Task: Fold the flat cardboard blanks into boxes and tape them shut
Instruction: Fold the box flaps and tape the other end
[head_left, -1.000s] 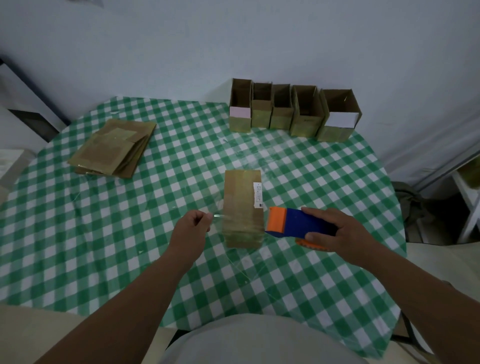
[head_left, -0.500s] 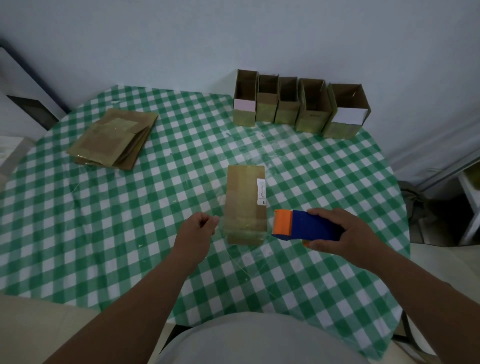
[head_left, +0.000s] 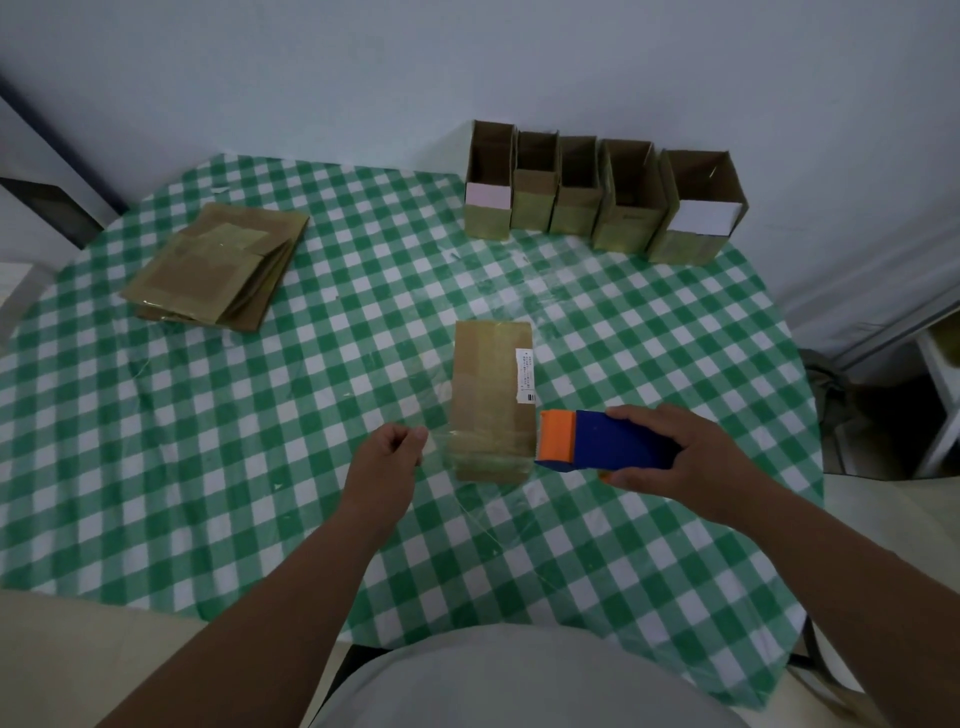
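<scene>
A folded brown cardboard box (head_left: 491, 384) with a white label on its right side lies at the middle of the green checked table (head_left: 260, 441). My right hand (head_left: 685, 452) grips a blue and orange tape dispenser (head_left: 597, 441) at the box's near right corner. My left hand (head_left: 387, 457) pinches the free end of a clear tape strip (head_left: 483, 448) stretched across the near end of the box, level with the dispenser.
A stack of flat cardboard blanks (head_left: 218, 265) lies at the far left of the table. Several open folded boxes (head_left: 602, 192) stand in a row against the wall at the far right. A white stand (head_left: 940, 395) is beyond the table's right edge.
My hands and the stretched tape have kept their places over the box's near end. The camera tilted slightly.
</scene>
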